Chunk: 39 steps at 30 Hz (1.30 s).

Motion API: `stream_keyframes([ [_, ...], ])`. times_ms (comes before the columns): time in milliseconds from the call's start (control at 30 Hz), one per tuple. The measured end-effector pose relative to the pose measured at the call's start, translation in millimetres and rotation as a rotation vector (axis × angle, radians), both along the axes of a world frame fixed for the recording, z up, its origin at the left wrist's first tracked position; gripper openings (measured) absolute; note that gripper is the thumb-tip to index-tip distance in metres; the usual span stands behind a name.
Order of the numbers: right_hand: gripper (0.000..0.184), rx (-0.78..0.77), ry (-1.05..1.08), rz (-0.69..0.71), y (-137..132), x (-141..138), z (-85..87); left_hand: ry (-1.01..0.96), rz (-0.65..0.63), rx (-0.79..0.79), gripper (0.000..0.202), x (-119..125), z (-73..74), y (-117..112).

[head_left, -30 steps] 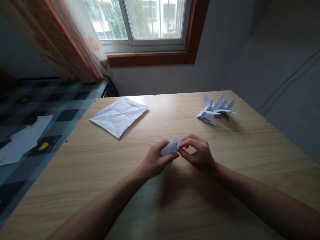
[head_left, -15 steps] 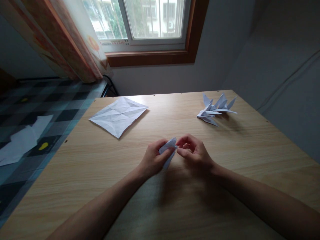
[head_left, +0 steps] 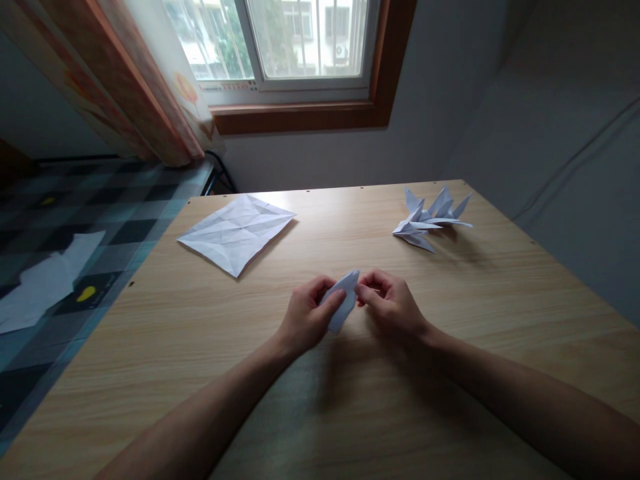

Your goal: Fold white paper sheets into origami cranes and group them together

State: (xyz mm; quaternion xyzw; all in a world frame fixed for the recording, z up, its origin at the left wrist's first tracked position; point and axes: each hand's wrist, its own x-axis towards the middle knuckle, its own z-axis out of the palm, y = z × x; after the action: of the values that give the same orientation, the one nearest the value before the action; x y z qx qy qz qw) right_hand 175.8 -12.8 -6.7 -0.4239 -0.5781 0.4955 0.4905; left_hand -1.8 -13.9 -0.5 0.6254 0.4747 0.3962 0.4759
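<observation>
A small piece of folded white paper point(head_left: 345, 308) is held just above the table, between my two hands. My left hand point(head_left: 309, 313) grips it from the left, thumb across its face and fingers behind. At the paper's right edge, my right hand point(head_left: 390, 300) is closed, with thumb and forefinger pinching that edge. Its other fingers are curled and partly hidden. Beyond the hands, a creased white paper sheet point(head_left: 237, 233) lies unfolded at the back left, and several pointed folded paper pieces point(head_left: 433, 220) sit clustered at the back right.
The light wooden table point(head_left: 210, 400) fills most of the view. To its left, a checked bedspread point(head_left: 125, 193) carries more white paper point(head_left: 43, 287). A window point(head_left: 305, 40) with a curtain point(head_left: 150, 80) is behind, and a cable point(head_left: 575, 160) runs along the right wall.
The folded paper has turned so that more of its flat face shows. My right thumb and forefinger have closed in on its right edge. My left hand stays almost in place.
</observation>
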Motion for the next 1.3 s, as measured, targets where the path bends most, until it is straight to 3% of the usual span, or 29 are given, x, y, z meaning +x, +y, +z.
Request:
stream_keyframes([
  [167,0.027,-0.043,0.071,0.052,0.5,-1.2,-2.3,0.087,-0.009,0.075,0.026,-0.6,-1.5,-0.9],
  [233,0.027,-0.052,0.050,0.003,0.4,-1.0,-2.7,0.128,0.116,0.225,0.020,-0.3,-1.1,-2.8],
  [333,0.026,-0.020,0.025,-0.162,-2.1,-1.0,-2.1,0.210,0.327,0.575,0.021,0.7,0.4,-6.9],
  [400,0.023,0.051,-0.009,-0.226,-6.3,-2.0,-0.9,0.230,0.266,0.694,0.021,1.7,1.4,-9.8],
  [533,0.012,0.247,-0.041,-0.056,-15.6,-3.4,2.4,0.197,-0.081,0.600,0.027,1.5,2.1,-12.5],
  [600,0.012,0.304,-0.034,0.082,-16.9,-2.3,3.8,0.147,-0.157,0.519,0.034,-0.4,2.0,-11.8],
  [733,0.021,0.269,0.017,0.263,-13.7,2.0,5.8,0.064,-0.230,0.391,0.045,-4.0,3.0,-9.9],
  [833,0.022,0.194,0.046,0.316,-12.1,3.7,6.4,0.036,-0.274,0.326,0.049,-3.9,5.3,-10.3],
  [1300,0.015,0.096,-0.027,0.297,-15.9,1.1,16.8,0.037,-0.286,0.339,0.057,-2.7,5.1,-13.9],
])
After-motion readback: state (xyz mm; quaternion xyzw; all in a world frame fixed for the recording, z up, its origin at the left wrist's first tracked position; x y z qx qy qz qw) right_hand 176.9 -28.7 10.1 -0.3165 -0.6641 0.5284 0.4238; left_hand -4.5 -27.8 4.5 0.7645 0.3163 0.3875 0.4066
